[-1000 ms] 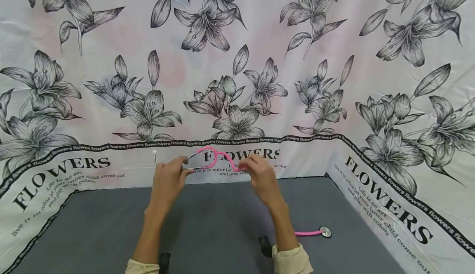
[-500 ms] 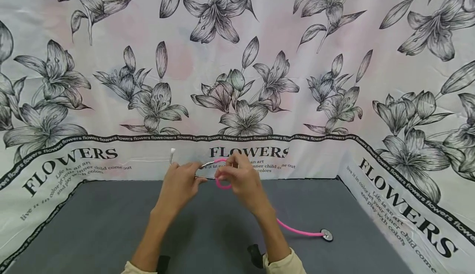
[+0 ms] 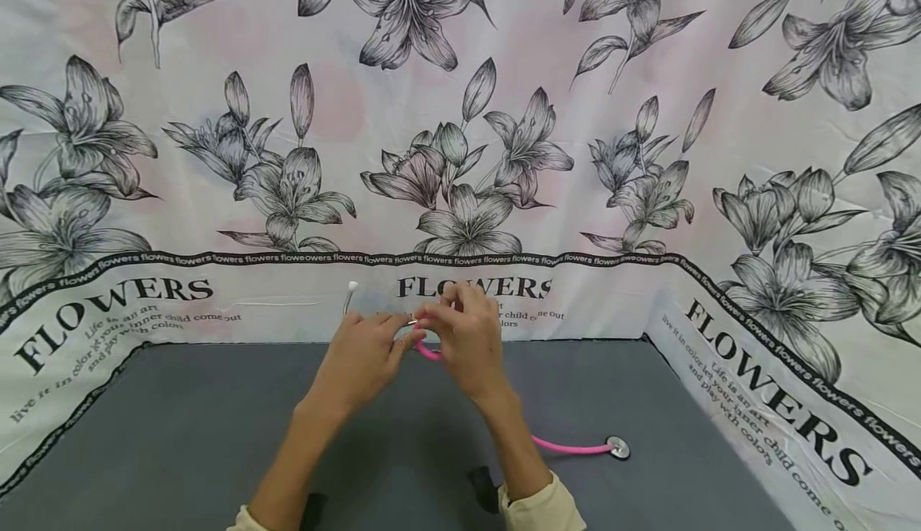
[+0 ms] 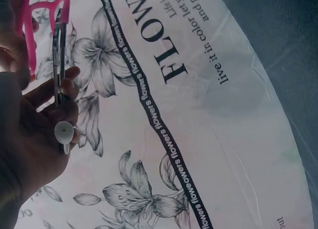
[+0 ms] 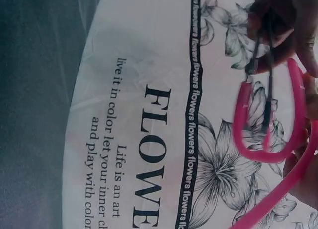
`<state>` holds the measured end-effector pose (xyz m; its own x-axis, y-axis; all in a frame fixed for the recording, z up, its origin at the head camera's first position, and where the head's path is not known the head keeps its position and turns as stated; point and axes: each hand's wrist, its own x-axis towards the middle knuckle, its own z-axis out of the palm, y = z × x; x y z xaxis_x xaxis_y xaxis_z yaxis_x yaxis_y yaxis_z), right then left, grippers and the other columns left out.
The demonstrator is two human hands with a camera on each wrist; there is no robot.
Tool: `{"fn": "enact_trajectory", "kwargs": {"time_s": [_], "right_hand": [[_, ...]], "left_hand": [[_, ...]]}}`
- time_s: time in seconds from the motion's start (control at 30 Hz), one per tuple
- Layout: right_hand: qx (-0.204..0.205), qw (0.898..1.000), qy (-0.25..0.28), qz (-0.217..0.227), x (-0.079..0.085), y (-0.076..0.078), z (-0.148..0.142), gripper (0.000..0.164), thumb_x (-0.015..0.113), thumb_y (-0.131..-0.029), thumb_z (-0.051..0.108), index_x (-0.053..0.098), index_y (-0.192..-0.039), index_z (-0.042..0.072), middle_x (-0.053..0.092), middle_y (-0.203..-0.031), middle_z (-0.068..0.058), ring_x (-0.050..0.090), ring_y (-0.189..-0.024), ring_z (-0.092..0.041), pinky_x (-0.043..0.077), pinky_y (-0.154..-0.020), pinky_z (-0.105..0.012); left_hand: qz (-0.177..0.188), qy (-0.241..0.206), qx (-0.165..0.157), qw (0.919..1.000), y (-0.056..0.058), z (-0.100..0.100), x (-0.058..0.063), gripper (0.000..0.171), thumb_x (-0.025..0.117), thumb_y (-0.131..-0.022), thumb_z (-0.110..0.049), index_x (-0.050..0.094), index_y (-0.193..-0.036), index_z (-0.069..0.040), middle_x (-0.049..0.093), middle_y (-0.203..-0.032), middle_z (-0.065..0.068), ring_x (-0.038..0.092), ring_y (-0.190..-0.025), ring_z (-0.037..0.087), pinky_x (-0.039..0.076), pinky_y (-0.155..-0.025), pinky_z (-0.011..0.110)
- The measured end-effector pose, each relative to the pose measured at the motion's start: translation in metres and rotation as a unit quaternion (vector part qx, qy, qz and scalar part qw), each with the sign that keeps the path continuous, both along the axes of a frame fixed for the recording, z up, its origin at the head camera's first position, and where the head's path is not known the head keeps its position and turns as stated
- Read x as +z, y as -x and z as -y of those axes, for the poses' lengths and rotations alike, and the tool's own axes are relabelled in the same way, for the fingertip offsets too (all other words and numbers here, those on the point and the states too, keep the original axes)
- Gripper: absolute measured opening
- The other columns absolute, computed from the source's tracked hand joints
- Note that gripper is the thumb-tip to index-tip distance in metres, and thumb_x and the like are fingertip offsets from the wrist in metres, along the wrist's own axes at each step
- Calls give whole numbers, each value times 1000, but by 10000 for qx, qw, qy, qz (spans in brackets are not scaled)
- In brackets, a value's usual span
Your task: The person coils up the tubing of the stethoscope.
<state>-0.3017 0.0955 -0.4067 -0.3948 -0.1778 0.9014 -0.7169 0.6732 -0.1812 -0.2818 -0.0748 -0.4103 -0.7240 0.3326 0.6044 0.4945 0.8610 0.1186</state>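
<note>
A stethoscope with pink tubing (image 5: 293, 177) and metal ear tubes (image 4: 56, 55) is held up over the table between both hands. My left hand (image 3: 363, 359) grips the ear tubes, a white eartip (image 4: 64, 132) sticking out past its fingers. Close against its fingertips, my right hand (image 3: 471, 347) pinches the tubing, which bends into a loop in the right wrist view. Below and to the right in the head view, the round metal chestpiece (image 3: 617, 447) lies on the table at the tubing's end. The right forearm hides part of the tubing.
The dark grey table (image 3: 216, 411) is bordered at the back and sides by a white cloth (image 3: 331, 195) printed with lilies and lettering. Black wrist bands (image 3: 484, 489) show by both beige sleeves (image 3: 543, 507).
My right hand has moved left along the tubing to the left hand, so the hands now nearly meet. The tubing between them has bunched up. The left hand has kept hold of the ear tubes.
</note>
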Motion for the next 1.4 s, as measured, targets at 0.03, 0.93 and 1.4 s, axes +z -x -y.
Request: {"fn": "enact_trajectory", "kwargs": {"time_s": [0.03,0.93,1.4], "right_hand": [[15,10000,27,82,-2,0,-2,11,80,-78,23,83,-85,15,55,-84,-3,46,-78,-18,33,-78,-36],[-299,9994,182,72,-12,3,4,12,85,-81,21,83,-89,11,55,-84,-2,54,-80,-18,35,-75,-35],[-98,9986,-380,354,-2,16,-28,29,91,-75,19,74,-95,7,70,-78,-3,59,-70,-16,48,-67,-31]], "left_hand": [[-49,-69,-20,10000,-1,-3,-2,36,64,-103,-38,76,-118,-8,81,-106,9,75,-91,24,46,-79,41],[-509,161,91,9985,-2,1,-1,27,76,-95,-36,78,-108,-12,81,-94,3,72,-77,18,42,-75,33],[81,81,-70,9999,5,10,5,24,76,-96,-34,78,-105,-13,78,-83,-3,64,-70,12,45,-80,35]]}}
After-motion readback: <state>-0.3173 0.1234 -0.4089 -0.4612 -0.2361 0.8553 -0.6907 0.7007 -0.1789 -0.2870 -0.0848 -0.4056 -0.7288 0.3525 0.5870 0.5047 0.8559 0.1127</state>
